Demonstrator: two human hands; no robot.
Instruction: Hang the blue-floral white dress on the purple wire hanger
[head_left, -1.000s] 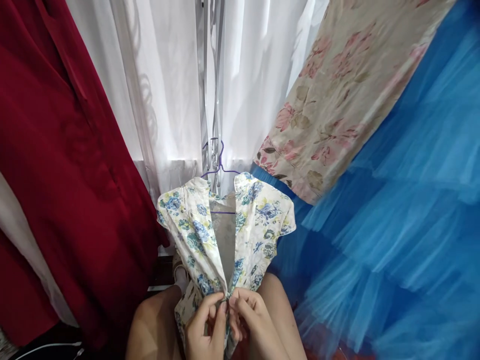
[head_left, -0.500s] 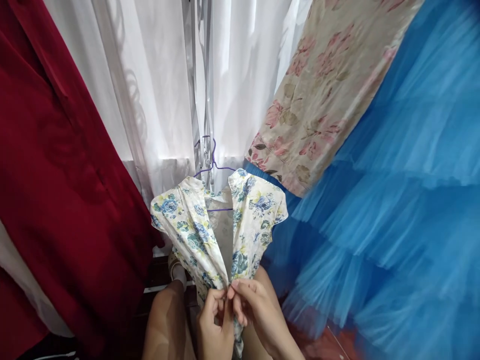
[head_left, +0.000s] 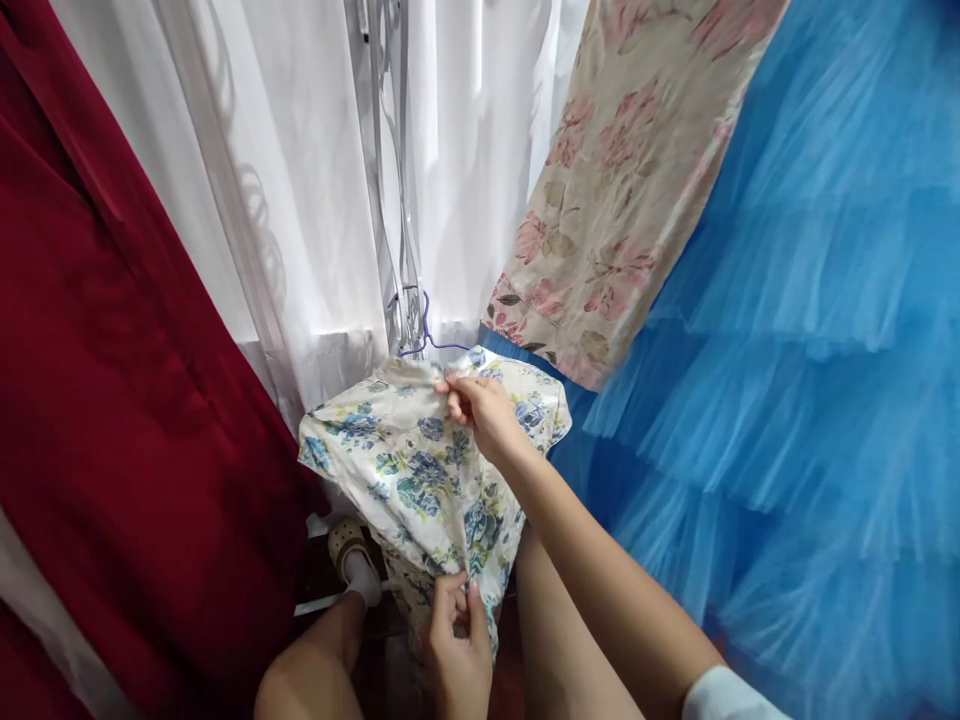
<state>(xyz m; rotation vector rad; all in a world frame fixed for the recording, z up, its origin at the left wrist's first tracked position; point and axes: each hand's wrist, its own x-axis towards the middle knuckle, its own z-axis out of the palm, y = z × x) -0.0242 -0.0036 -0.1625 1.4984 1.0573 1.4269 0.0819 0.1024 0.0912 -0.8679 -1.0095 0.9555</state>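
Observation:
A white sleeveless-looking dress (head_left: pixel 420 480) with blue and green flowers hangs on a thin purple hanger (head_left: pixel 427 335). Its long opening is drawn together up to the neck. My right hand (head_left: pixel 476 405) pinches at the top of this seam near the collar, apparently on the zipper; the pull itself is hidden by the fingers. Lower on the same seam, my left hand (head_left: pixel 459 630) pinches the dress fabric between thumb and fingers. Much of the dress's lower part is hidden behind my left hand and legs.
Red fabric (head_left: pixel 135 400) hangs at the left, with white curtains (head_left: pixel 300 150) behind. Grey ribbons (head_left: pixel 394 150) dangle above the hanger. At the right hang a beige cloth with pink flowers (head_left: pixel 600 200) and a blue tiered tulle garment (head_left: pixel 787 400). My clog (head_left: pixel 346 545) is below.
My right hand has moved up from beside my left hand to the collar, and the dress's V-shaped opening has closed. My left hand stays low on the seam.

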